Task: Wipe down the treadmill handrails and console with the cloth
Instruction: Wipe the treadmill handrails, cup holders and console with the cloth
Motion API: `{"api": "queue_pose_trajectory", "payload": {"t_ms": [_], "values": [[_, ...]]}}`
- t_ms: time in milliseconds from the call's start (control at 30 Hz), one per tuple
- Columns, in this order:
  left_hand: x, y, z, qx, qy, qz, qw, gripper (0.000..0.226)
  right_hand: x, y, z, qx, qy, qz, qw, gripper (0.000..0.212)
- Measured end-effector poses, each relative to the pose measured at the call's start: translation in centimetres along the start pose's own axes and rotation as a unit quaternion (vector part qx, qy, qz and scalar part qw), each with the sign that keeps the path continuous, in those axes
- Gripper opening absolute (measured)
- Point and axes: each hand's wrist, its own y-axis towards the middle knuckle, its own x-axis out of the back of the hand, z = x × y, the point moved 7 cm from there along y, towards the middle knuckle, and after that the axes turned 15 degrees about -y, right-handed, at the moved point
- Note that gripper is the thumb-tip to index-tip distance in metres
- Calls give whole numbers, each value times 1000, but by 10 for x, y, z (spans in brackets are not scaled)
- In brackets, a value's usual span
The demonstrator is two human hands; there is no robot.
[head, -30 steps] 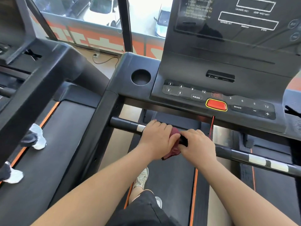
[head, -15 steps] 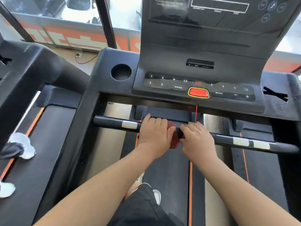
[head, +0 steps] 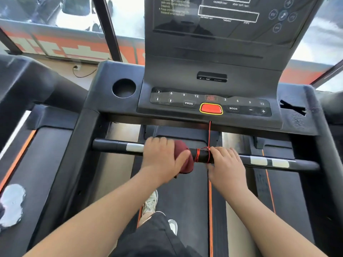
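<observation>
A black front handrail (head: 115, 146) with silver sensor patches runs across the treadmill below the console (head: 211, 102). My left hand (head: 163, 158) presses a dark red cloth (head: 182, 158) wrapped around the bar near its middle. My right hand (head: 225, 164) rests on the bar just to the right, fingers curled over it beside a red safety cord (head: 209, 134) wound around the rail. A short bare stretch of bar shows between the two hands.
The console has a red stop button (head: 211, 109), a round cup holder (head: 124, 88) at left and a tall dark display (head: 228, 17) above. Another treadmill (head: 27, 93) stands close on the left. Windows lie beyond. My legs and shoes stand on the belt (head: 185, 191) below.
My left hand with the cloth has slid left along the bar, away from my right hand, uncovering the wound red cord. The view has tilted and shifted right.
</observation>
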Motion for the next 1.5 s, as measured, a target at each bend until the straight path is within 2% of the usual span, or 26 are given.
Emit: {"api": "queue_pose_trajectory", "payload": {"t_ms": [100,267,367,433,500,633,767,800,967,1033,1100,1167,1267,1367,1433,1500], "values": [[-14,-1,-39,-35,-31,15,999,71,0,7,0,-3,-22,14,1000,29],[-15,1,13,-139,-29,10,990,59,4,9,-3,-5,-32,27,999,34],[-7,-3,52,-72,-4,9,997,66,6,8,-2,-22,-6,37,999,32],[0,-3,39,-11,13,-16,1000,66,4,7,-3,-35,3,43,998,30],[-3,4,-1,22,9,-5,1000,62,3,7,-3,-35,0,45,998,30],[-18,14,-60,-5,-40,25,999,55,4,11,-1,-25,-36,74,996,20],[-15,9,-40,-95,-39,27,994,58,10,23,7,-9,-83,141,986,15],[-12,8,-24,-94,-36,35,994,60,12,25,9,-10,-86,156,984,17],[15,-4,85,30,7,31,999,65,13,28,11,-16,-67,165,984,18],[23,-3,91,84,25,9,996,63,11,27,7,-23,-55,162,985,16],[17,4,66,137,34,7,990,60,13,26,4,-27,-46,153,987,14],[4,4,23,117,3,5,993,59,14,25,5,-28,-48,147,988,11],[-17,-10,-25,5,-54,-2,999,51,17,25,9,-24,-58,149,987,10],[-13,-15,-5,-85,-72,4,994,49,17,24,8,-17,-57,177,982,15],[1,-16,48,-61,-59,-18,996,52,17,19,8,-21,-37,191,981,32],[19,-25,110,3,-50,-39,998,51,22,16,15,-12,-6,147,989,49]]}}
